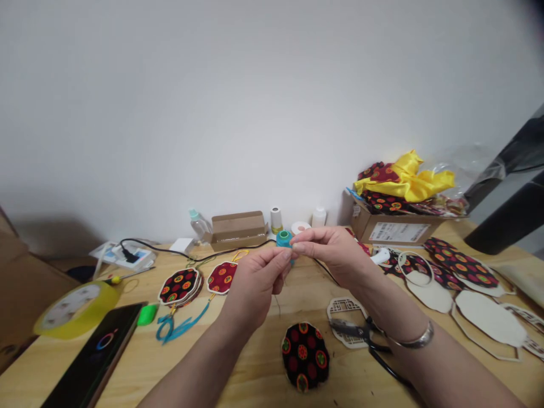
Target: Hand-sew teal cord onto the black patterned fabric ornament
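My left hand and my right hand meet fingertip to fingertip above the middle of the table. Both are closed in a pinch. A thin dark thread hangs below my left hand; what sits between the right fingertips is too small to make out. Just behind the fingers stands a spool of teal thread, partly covered by them. Nearer to me lies a round patterned fabric piece, black with red and orange flowers. Black-handled scissors rest on a pale lattice cutout under my right forearm.
Fabric-covered pieces with teal ribbons, a phone and yellow tape lie at left. A carton heaped with cloth stands back right, before several pale cutouts. A black cord crosses the back.
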Motion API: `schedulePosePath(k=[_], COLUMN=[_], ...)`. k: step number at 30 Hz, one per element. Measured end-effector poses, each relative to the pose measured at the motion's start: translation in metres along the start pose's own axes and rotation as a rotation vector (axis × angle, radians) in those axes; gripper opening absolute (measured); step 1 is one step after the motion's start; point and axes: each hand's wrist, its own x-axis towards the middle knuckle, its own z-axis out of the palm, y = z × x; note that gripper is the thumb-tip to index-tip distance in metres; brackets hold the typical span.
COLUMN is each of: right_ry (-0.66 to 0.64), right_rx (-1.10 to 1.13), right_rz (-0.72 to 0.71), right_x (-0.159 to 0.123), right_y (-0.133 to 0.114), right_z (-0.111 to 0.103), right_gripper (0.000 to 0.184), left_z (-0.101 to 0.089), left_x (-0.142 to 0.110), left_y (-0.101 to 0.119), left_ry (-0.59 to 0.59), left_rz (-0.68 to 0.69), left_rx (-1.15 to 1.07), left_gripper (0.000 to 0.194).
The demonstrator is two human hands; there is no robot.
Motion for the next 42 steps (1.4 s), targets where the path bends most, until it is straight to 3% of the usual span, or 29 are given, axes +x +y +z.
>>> schedulePosePath(k=[11, 15, 20, 29, 42], right_ry=[-0.041, -0.015, -0.096, 0.051, 0.191], right_rx=[0.033, 0.109, 0.243, 0.358, 0.321], right_rz=[-0.068, -0.079, -0.098, -0.221, -0.393], right_x=[-0.002, -0.004, -0.006, -0.017, -0.027], right_y=[-0.003, -0.004, -0.008, -0.030, -0.049], right_z=[0.005, 0.007, 0.005, 0.000, -0.009], right_gripper=[0.017, 0.014, 0.016, 0.015, 0.015], left_z=[0.003, 0.003, 0.001, -0.004, -0.009], left_x=[-0.002, -0.001, -0.001, 0.009, 0.016], left_y=[0.000, -0.002, -0.007, -0.015, -0.021], left_ry=[-0.049, -0.049, -0.092, -0.116, 0.041], left_rz=[0.001, -0.010, 0.025, 0.036, 0.194], left_rx=[0.046, 0.034, 0.022, 0.028, 0.417], left_gripper=[0.023, 0.021, 0.018, 0.023, 0.025])
